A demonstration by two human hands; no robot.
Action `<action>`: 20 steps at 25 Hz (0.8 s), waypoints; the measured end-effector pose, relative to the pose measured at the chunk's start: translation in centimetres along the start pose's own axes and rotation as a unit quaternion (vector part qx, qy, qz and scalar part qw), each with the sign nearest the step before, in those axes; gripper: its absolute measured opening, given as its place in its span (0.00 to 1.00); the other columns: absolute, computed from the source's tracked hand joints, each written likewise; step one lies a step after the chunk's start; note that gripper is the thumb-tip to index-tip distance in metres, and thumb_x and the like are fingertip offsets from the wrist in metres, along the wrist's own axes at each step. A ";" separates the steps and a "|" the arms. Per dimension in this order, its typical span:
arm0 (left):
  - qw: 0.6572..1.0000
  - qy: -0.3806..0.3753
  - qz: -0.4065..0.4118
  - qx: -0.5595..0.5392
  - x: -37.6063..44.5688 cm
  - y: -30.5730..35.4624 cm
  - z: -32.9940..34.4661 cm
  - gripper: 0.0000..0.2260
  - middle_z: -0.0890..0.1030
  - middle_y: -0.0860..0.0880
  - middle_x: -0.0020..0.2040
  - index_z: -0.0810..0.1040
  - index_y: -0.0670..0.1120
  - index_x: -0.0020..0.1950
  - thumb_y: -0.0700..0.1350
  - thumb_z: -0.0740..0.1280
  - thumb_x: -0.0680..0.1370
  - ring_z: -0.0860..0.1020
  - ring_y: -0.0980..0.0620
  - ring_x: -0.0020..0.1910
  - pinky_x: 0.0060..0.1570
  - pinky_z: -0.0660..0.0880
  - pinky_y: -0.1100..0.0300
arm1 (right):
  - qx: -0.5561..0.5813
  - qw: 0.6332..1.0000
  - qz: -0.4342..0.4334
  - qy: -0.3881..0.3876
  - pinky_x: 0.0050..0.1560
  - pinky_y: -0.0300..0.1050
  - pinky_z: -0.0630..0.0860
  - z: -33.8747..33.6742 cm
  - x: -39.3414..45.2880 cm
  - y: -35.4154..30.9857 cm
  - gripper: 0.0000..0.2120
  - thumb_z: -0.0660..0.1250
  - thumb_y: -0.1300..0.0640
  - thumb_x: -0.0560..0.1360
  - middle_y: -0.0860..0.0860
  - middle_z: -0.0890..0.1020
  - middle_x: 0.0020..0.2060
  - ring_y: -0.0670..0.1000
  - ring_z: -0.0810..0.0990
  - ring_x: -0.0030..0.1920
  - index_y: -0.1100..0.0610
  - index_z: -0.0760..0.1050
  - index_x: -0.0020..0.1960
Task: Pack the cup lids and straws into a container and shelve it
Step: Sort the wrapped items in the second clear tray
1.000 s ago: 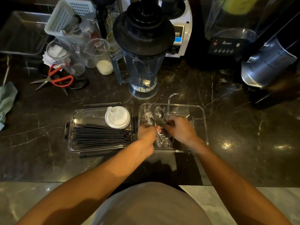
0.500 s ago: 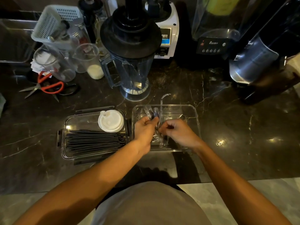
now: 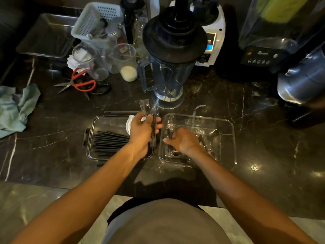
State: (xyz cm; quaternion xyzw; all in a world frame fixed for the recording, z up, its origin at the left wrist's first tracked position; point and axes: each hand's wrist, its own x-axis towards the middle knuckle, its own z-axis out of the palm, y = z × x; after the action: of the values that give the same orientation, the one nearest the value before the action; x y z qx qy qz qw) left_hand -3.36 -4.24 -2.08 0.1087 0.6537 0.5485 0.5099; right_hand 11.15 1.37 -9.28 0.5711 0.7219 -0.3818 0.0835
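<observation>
Two clear plastic containers sit side by side on the dark marble counter. The left container [image 3: 98, 120] holds a bundle of black straws [image 3: 109, 141] and a white cup lid [image 3: 129, 122], mostly hidden by my left hand. My left hand [image 3: 142, 131] is shut on a few clear-wrapped straws [image 3: 149, 110], held upright over the gap between the containers. My right hand [image 3: 184, 140] rests inside the right container [image 3: 226, 138], fingers curled over more wrapped straws [image 3: 204, 140] lying there; whether it grips any is unclear.
A blender jug [image 3: 168, 64] stands just behind the containers. Red scissors [image 3: 80, 83], measuring cups [image 3: 123, 60] and a white basket [image 3: 95, 23] crowd the back left. A teal cloth [image 3: 15, 106] lies far left. Machines line the back right.
My left hand has lifted wrapped straws out of the right container and moved left, over the left container's edge. My right hand stayed in the right container.
</observation>
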 end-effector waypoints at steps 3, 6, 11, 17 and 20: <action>1.000 -0.005 -0.024 -0.003 0.3 -0.6 -1.3 0.10 0.82 0.49 0.42 0.76 0.41 0.63 0.42 0.59 0.86 0.79 0.56 0.36 0.35 0.77 0.63 | -0.008 1.000 0.017 -0.015 0.35 0.46 0.73 0.7 0.1 -0.5 0.13 0.71 0.44 0.78 0.49 0.82 0.34 0.48 0.81 0.36 0.52 0.78 0.41; 0.999 -0.020 -0.042 -0.024 0.3 -1.2 -1.3 0.12 0.80 0.50 0.41 0.77 0.40 0.63 0.43 0.58 0.87 0.78 0.57 0.35 0.38 0.76 0.63 | 0.070 0.997 0.007 -0.021 0.46 0.53 0.82 -0.4 -0.8 0.7 0.06 0.69 0.52 0.80 0.51 0.84 0.38 0.50 0.84 0.40 0.52 0.81 0.46; 0.993 -0.082 -0.063 -0.056 -0.1 -1.2 0.7 0.09 0.83 0.50 0.42 0.80 0.41 0.60 0.44 0.67 0.83 0.80 0.57 0.38 0.40 0.78 0.63 | 0.273 0.961 0.028 -0.008 0.32 0.44 0.77 -3.4 -3.6 3.6 0.05 0.66 0.60 0.82 0.53 0.83 0.39 0.49 0.80 0.34 0.56 0.81 0.51; 0.990 -0.128 -0.053 0.011 -0.7 -2.0 4.0 0.11 0.86 0.41 0.50 0.80 0.32 0.58 0.37 0.70 0.80 0.84 0.47 0.51 0.51 0.81 0.57 | 0.464 0.885 -0.030 0.029 0.29 0.41 0.75 -6.6 -6.7 4.3 0.04 0.72 0.62 0.78 0.48 0.82 0.36 0.46 0.76 0.30 0.57 0.83 0.53; 0.978 -0.192 -0.072 0.032 -1.3 -2.9 5.2 0.14 0.85 0.37 0.56 0.80 0.34 0.63 0.42 0.68 0.82 0.84 0.44 0.55 0.60 0.79 0.50 | 0.469 0.881 -0.023 0.062 0.29 0.41 0.75 -6.7 -7.1 4.1 0.05 0.71 0.64 0.79 0.51 0.81 0.39 0.46 0.75 0.31 0.59 0.81 0.54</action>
State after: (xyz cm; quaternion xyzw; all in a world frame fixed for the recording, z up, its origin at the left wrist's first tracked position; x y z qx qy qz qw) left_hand 2.53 -3.06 -3.13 0.1813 0.5672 0.4581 0.6600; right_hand 19.32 0.54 -2.51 0.5488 0.4752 -0.6416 -0.2478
